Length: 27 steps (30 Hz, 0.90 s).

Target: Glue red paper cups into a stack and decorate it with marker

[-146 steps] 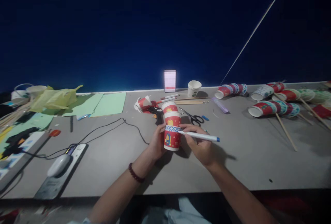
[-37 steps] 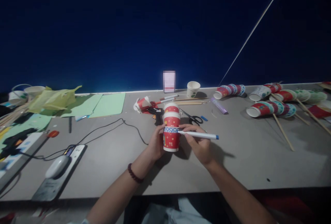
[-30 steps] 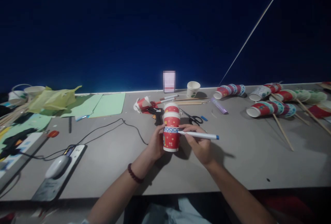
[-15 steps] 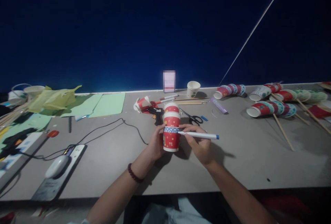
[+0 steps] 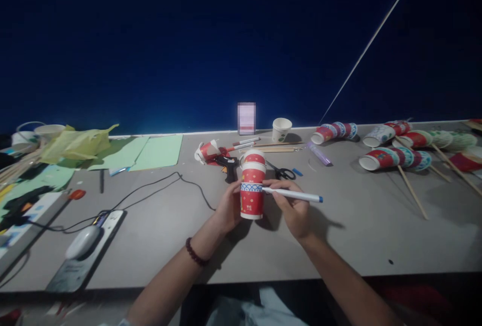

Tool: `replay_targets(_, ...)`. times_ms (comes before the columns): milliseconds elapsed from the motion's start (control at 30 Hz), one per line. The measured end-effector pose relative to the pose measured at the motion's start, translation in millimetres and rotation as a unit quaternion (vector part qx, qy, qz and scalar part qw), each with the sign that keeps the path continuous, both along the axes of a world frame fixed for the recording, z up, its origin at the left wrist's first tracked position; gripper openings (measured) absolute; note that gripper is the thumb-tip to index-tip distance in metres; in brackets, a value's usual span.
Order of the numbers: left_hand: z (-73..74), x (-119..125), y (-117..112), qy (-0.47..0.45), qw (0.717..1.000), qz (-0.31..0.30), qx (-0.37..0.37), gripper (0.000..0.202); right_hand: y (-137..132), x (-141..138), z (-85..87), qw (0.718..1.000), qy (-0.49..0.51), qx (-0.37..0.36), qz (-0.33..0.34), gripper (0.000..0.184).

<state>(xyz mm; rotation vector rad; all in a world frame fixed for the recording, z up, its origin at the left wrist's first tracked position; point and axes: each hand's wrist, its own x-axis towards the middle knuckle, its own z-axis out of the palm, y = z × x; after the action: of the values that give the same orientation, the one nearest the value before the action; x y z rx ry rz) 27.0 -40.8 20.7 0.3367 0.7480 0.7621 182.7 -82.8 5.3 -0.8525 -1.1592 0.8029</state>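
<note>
A stack of red paper cups (image 5: 251,203) is held over the table in front of me, with a blue wave pattern drawn on a white band around it. My left hand (image 5: 229,208) grips the stack from its left side, the fingers partly hidden behind it. Between the fingers of my right hand (image 5: 295,210) is a white marker (image 5: 295,194) with a blue end. Its tip meets the right edge of the patterned band; whether it touches is too small to tell. Just behind the stack lie a black glue gun (image 5: 228,168) and black-handled scissors (image 5: 286,173).
Several decorated cup chains (image 5: 395,158) lie at the right, some with wooden sticks. A white paper cup (image 5: 281,130) stands at the back. Green paper sheets (image 5: 158,152), a yellow bag (image 5: 75,145), a power strip (image 5: 33,223) and a phone (image 5: 86,253) are on the left.
The cup stack has shifted slightly to the right in my left hand. My right hand and the marker have moved a little to the right with it.
</note>
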Motion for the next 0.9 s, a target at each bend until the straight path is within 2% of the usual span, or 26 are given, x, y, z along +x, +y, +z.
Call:
replay_targets(167,-3.4,-0.3,0.8,-0.017,1.000,-0.005,-0.002,0.047,-0.6,-0.2,1.8,1.000,-0.012,-0.002,0.003,0.004)
replay_targets(333,-1.1,-0.6,-0.1,-0.011,1.000,0.005,0.010,0.037,0.2,0.5,2.6,1.000,-0.026,-0.009,-0.004,0.005)
replay_targets(667,3.3,-0.7,-0.8,-0.003,1.000,0.013,-0.016,0.038,1.1,0.2,0.5,0.999,-0.043,-0.008,0.004,0.006)
replay_targets(900,-1.0,-2.0,0.1,-0.012,1.000,0.010,-0.018,0.036,0.7,1.7,-0.9,0.998,-0.063,0.002,-0.001,0.005)
